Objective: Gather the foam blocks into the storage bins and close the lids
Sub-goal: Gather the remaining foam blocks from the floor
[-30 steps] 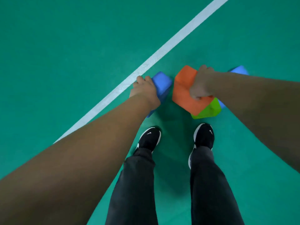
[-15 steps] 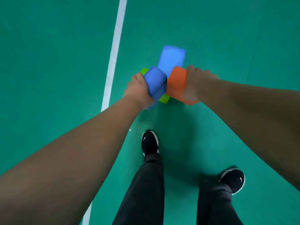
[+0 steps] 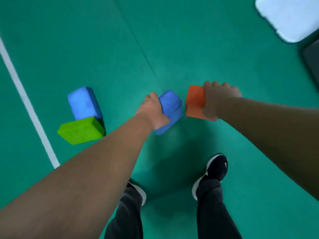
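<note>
My left hand (image 3: pixel 151 111) grips a blue foam block (image 3: pixel 170 109) and holds it up off the green floor. Just right of it, my right hand (image 3: pixel 218 99) grips an orange foam block (image 3: pixel 195 102), also lifted. A second blue block (image 3: pixel 82 102) lies on the floor at the left, and a green block (image 3: pixel 81 130) lies against its near side. A pale, blurred bin lid or bin (image 3: pixel 288 16) shows at the top right corner.
A white floor line (image 3: pixel 25 100) runs along the left, beside the two lying blocks. A dark object (image 3: pixel 312 61) sits at the right edge below the pale bin. My two black shoes (image 3: pixel 215 171) stand on the green floor under my arms.
The view has swung right: the second blue block and green block, earlier behind my hands, now lie off to the left. Both hands still carry their blocks. The pale bin has come into view.
</note>
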Action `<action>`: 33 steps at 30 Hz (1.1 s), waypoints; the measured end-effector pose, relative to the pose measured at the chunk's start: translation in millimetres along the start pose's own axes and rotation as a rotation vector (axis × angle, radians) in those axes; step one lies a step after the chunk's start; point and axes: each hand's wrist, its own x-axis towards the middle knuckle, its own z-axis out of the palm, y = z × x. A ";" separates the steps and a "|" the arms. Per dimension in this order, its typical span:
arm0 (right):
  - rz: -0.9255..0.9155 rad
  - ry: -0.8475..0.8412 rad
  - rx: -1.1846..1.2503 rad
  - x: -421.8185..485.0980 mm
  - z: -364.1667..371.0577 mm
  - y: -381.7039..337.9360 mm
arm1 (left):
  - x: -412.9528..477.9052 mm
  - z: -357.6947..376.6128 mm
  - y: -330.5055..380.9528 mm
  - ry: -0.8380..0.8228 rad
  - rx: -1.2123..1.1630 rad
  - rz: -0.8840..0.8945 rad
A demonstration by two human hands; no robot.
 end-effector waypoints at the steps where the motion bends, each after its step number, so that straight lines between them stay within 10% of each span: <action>1: 0.050 -0.007 0.017 -4.6 2.2 44.6 | 5.9 2.8 44.2 -0.018 0.036 0.051; 16: 0.664 0.034 0.582 -158.2 18.4 504.0 | 0.1 72.8 553.5 -0.148 0.410 0.839; 33: 1.024 -0.058 0.838 -172.4 86.8 642.7 | 21.9 154.6 719.8 -0.348 0.532 1.116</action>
